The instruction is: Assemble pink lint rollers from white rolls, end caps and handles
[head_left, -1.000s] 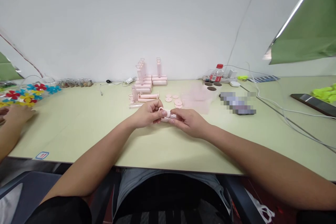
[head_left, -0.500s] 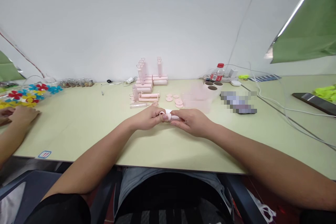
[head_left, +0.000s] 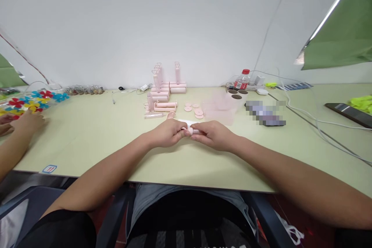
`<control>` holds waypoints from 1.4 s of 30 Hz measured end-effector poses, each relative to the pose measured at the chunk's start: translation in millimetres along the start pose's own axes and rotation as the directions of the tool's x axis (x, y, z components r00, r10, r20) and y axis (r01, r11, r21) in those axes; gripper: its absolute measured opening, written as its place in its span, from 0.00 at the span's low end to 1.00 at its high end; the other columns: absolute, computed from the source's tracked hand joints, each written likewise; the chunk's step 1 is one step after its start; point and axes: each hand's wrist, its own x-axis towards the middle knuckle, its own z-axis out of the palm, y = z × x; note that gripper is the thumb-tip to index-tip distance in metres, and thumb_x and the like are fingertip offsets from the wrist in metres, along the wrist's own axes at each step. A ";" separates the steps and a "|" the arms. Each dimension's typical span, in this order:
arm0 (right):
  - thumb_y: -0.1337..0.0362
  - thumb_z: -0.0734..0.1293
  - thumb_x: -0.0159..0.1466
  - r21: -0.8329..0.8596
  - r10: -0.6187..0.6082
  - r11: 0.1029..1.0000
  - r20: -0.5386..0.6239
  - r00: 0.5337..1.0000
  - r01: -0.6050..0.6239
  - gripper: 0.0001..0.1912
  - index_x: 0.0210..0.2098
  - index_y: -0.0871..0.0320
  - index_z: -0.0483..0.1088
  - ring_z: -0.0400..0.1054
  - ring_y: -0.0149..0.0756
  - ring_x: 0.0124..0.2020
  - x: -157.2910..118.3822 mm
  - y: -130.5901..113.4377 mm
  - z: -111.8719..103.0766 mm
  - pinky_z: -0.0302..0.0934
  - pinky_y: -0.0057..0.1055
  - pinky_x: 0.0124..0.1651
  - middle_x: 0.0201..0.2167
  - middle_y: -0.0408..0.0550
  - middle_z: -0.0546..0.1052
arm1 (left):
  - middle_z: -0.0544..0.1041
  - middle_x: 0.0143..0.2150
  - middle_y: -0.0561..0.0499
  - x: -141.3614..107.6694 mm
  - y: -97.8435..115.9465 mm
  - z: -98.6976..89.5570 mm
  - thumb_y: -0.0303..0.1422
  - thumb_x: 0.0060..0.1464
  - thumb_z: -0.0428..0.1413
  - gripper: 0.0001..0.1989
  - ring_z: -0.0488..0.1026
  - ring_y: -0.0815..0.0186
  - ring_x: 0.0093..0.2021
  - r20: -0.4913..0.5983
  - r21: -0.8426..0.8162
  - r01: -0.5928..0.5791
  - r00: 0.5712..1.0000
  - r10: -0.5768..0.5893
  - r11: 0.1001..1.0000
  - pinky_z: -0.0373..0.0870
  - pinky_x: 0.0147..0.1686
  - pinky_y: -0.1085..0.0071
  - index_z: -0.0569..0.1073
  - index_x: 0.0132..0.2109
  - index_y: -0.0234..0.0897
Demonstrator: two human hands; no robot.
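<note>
The left hand [head_left: 167,133] and right hand [head_left: 214,135] meet fingertip to fingertip, both closed on a small pink piece [head_left: 190,130] held just above the pale green tabletop [head_left: 95,139]. Just behind the piece lie 4 pink discs [head_left: 195,111] and a stack of pink rollers [head_left: 165,90]. Far left of the piece, another person's hand [head_left: 27,123] rests by colourful flowers [head_left: 31,100].

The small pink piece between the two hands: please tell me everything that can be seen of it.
The small pink piece looks like pale pink plastic with a clear or whitish part. It is held low over the green table, pinched between the left hand and the right hand, whose fingers hide most of it. Its exact shape cannot be told. Similar pink parts lie farther back.
</note>
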 end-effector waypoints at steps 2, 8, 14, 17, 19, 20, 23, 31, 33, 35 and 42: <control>0.52 0.62 0.68 0.100 0.021 0.995 0.000 1.000 -0.020 0.16 0.37 0.57 0.73 0.58 0.29 0.21 0.6 -5.5 -3.3 0.51 0.27 0.27 0.20 0.40 0.69 | 0.67 0.23 0.54 -0.3 1.8 -3.0 0.42 0.66 0.44 0.19 0.63 0.69 0.25 -0.018 0.004 -0.051 0.999 0.051 0.999 0.59 0.32 0.71 0.66 0.29 0.37; 0.45 0.64 0.65 0.433 0.237 0.888 -0.138 0.962 -0.156 0.23 0.42 0.58 0.76 0.64 0.30 0.22 3.5 -5.0 -14.9 0.57 0.29 0.25 0.25 0.44 0.74 | 0.66 0.25 0.53 -1.3 -0.8 -16.8 0.46 0.66 0.44 0.22 0.63 0.69 0.27 -0.130 0.016 -0.043 0.990 0.045 0.999 0.58 0.30 0.71 0.64 0.28 0.37; 0.40 0.67 0.59 0.841 0.536 0.502 -0.119 0.836 -0.202 0.26 0.29 0.58 0.70 0.60 0.27 0.14 7.1 13.7 -17.2 0.53 0.28 0.14 0.22 0.43 0.73 | 0.65 0.24 0.51 -3.1 -13.9 -23.4 0.52 0.65 0.39 0.27 0.63 0.66 0.27 -0.365 0.112 0.076 0.930 -0.030 0.991 0.59 0.32 0.70 0.61 0.25 0.39; 0.39 0.69 0.57 0.895 0.511 0.410 -0.067 0.857 -0.174 0.26 0.34 0.58 0.71 0.58 0.26 0.12 8.3 10.6 -14.2 0.53 0.27 0.13 0.20 0.40 0.72 | 0.66 0.23 0.51 -3.0 -12.6 -20.8 0.53 0.63 0.42 0.26 0.63 0.66 0.27 -0.310 0.127 0.012 0.950 0.028 0.992 0.60 0.32 0.69 0.63 0.26 0.39; 0.41 0.71 0.56 0.883 0.488 0.447 -0.105 0.866 -0.145 0.25 0.36 0.58 0.72 0.60 0.27 0.13 7.1 5.9 -13.0 0.54 0.27 0.14 0.20 0.41 0.73 | 0.65 0.22 0.51 -2.4 -10.0 -18.0 0.54 0.62 0.43 0.27 0.62 0.68 0.25 -0.308 -0.010 0.012 0.951 -0.014 1.000 0.60 0.29 0.70 0.63 0.24 0.38; 0.42 0.72 0.56 0.861 0.476 0.492 -0.144 0.868 -0.127 0.24 0.36 0.58 0.72 0.62 0.27 0.14 5.8 3.7 -12.8 0.55 0.27 0.15 0.21 0.41 0.73 | 0.65 0.21 0.52 -2.3 -8.9 -17.1 0.54 0.62 0.44 0.28 0.61 0.69 0.23 -0.295 -0.125 0.032 0.953 -0.068 0.992 0.59 0.26 0.71 0.63 0.23 0.38; 0.46 0.73 0.56 0.732 0.416 0.677 -0.297 0.860 -0.076 0.21 0.38 0.58 0.74 0.64 0.29 0.17 -0.2 -0.9 -13.3 0.59 0.29 0.19 0.22 0.43 0.75 | 0.64 0.17 0.53 -3.4 -8.6 -19.4 0.58 0.59 0.46 0.31 0.58 0.72 0.18 -0.096 -0.457 0.154 0.971 -0.220 0.876 0.56 0.20 0.73 0.63 0.21 0.37; 0.50 0.73 0.56 0.520 0.301 0.848 -0.319 0.899 -0.100 0.17 0.34 0.58 0.76 0.63 0.30 0.21 -3.8 -4.7 -13.2 0.57 0.29 0.23 0.21 0.43 0.72 | 0.74 0.27 0.50 -7.9 -1.8 -31.4 0.49 0.58 0.55 0.20 0.67 0.70 0.26 0.060 -0.335 0.186 0.982 -0.176 0.923 0.62 0.25 0.74 0.75 0.33 0.35; 0.49 0.73 0.56 0.535 0.282 0.839 -0.263 0.923 -0.103 0.18 0.34 0.59 0.76 0.62 0.29 0.20 -2.4 -6.3 -10.0 0.57 0.29 0.23 0.20 0.42 0.71 | 0.74 0.31 0.51 -5.9 6.4 -24.0 0.46 0.57 0.57 0.17 0.68 0.70 0.29 0.011 -0.257 0.099 0.995 -0.100 0.961 0.62 0.27 0.74 0.76 0.42 0.36; 0.47 0.72 0.57 0.551 0.262 0.829 -0.234 0.936 -0.094 0.20 0.36 0.59 0.75 0.63 0.30 0.21 -1.5 -5.9 -5.9 0.59 0.30 0.25 0.22 0.42 0.72 | 0.73 0.30 0.53 -3.6 13.4 -15.2 0.46 0.57 0.57 0.18 0.66 0.70 0.28 -0.018 -0.218 0.016 1.000 -0.020 0.976 0.61 0.28 0.74 0.75 0.45 0.36; 0.46 0.56 0.70 0.211 0.084 0.977 -0.307 0.948 -0.018 0.26 0.51 0.58 0.72 0.72 0.47 0.47 3.3 21.8 3.6 0.66 0.45 0.50 0.45 0.57 0.77 | 0.65 0.24 0.58 -1.8 3.8 -13.4 0.44 0.55 0.59 0.15 0.62 0.74 0.23 -0.160 -0.321 0.108 0.973 -0.166 0.941 0.57 0.23 0.76 0.73 0.39 0.34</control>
